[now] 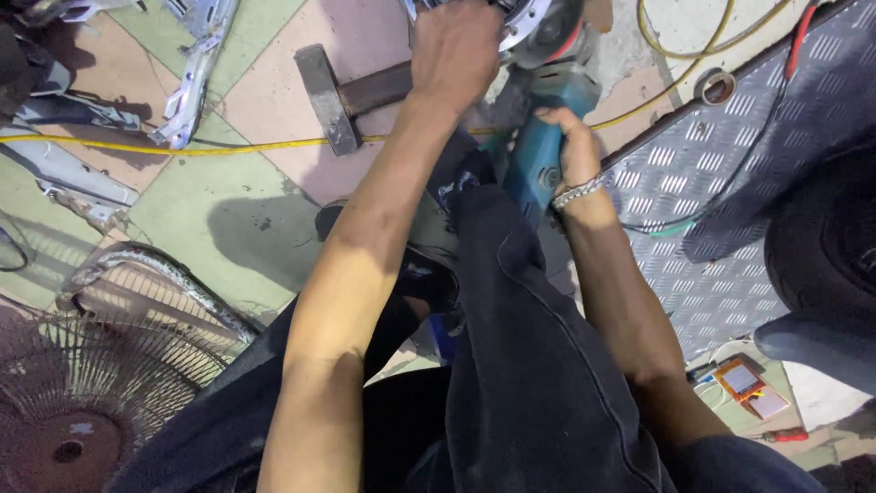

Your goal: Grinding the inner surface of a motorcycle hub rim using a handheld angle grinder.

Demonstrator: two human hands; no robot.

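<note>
Right hand (577, 146) wraps the teal body of an angle grinder (538, 137), fingers closed round it; left hand (456, 55) clamps down over the round metal part (529, 20) at its head, near the floor's (265, 119) far edge. Heavy, rigid tool (likely to kick), best gripped at body and head together. A hammer (333, 96) lies beside.

The left hand (456, 55) covers the metal part (525, 18), itself cut by the top edge.
</note>
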